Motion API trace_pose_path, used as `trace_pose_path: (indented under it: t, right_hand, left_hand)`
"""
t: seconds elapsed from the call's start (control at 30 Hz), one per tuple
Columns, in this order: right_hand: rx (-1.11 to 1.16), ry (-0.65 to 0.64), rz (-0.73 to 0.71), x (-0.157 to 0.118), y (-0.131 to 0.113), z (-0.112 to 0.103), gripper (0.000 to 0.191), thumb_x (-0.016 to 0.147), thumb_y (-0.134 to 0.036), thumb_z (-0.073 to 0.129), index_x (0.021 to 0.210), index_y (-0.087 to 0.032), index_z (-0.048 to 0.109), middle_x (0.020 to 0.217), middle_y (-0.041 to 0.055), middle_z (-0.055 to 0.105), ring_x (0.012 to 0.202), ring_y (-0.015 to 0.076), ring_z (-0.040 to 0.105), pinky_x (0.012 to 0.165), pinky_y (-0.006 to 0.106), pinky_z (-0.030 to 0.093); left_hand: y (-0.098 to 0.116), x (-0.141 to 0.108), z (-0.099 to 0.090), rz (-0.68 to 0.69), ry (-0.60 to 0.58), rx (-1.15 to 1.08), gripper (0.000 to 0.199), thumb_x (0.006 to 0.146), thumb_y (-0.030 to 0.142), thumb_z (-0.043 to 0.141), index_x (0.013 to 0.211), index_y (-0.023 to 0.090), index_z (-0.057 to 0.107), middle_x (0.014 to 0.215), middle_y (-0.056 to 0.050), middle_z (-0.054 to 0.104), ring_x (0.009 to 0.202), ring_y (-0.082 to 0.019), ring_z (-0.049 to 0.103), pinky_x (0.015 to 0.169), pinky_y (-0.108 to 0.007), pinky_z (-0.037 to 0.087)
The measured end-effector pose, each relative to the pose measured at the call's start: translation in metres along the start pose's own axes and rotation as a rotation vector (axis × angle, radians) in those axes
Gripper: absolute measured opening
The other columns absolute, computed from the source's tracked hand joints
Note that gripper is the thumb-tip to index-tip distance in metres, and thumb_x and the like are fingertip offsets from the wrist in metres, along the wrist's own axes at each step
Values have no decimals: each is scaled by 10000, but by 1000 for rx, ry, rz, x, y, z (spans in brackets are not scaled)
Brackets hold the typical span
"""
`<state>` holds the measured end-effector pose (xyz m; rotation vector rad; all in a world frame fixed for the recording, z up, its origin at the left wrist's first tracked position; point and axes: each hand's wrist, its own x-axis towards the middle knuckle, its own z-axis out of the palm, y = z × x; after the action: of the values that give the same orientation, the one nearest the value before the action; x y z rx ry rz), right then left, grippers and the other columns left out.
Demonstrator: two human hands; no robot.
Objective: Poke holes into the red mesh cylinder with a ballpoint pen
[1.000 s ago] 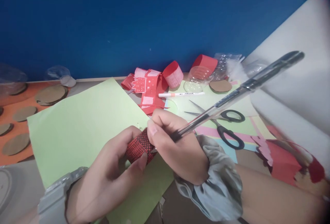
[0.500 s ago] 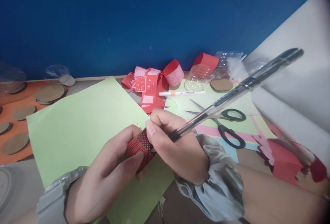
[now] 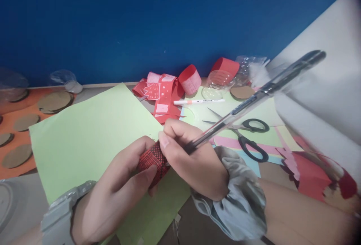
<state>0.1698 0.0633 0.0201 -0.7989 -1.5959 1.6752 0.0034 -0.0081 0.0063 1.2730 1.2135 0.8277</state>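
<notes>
- The green sheet (image 3: 93, 136) lies beneath the hands; a stray stroke could mark it if the nib overruns.
- The left hand (image 3: 118, 185) pinches a red checked piece between thumb and fingers; too loose a hold could let it twist, too hard could crease it.
- The right hand (image 3: 188, 158) is closed around a pen (image 3: 248, 104); its tip is hidden, so a slip might go unnoticed.
- The scissors (image 3: 241, 139) lie open beyond the right hand; a wide swing could knock them.
- The red checked piece (image 3: 150, 158) sits between both hands; rubbing fingers could smudge any wet ink.
</notes>
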Motion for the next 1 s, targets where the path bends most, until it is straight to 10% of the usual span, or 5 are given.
trace_pose_path:
  t: [1.0]
  right_hand:
    - [-89, 48, 55, 0, -2, 0, 350, 951, -193, 492, 650, -240, 320, 640, -25, 328, 582, 153, 300, 542, 321, 278]
  left_hand:
    - [5, -1, 5, -81, 42, -62, 135, 992, 239, 467, 877, 236, 538, 763, 36, 540, 681, -168, 508, 650, -284, 404]
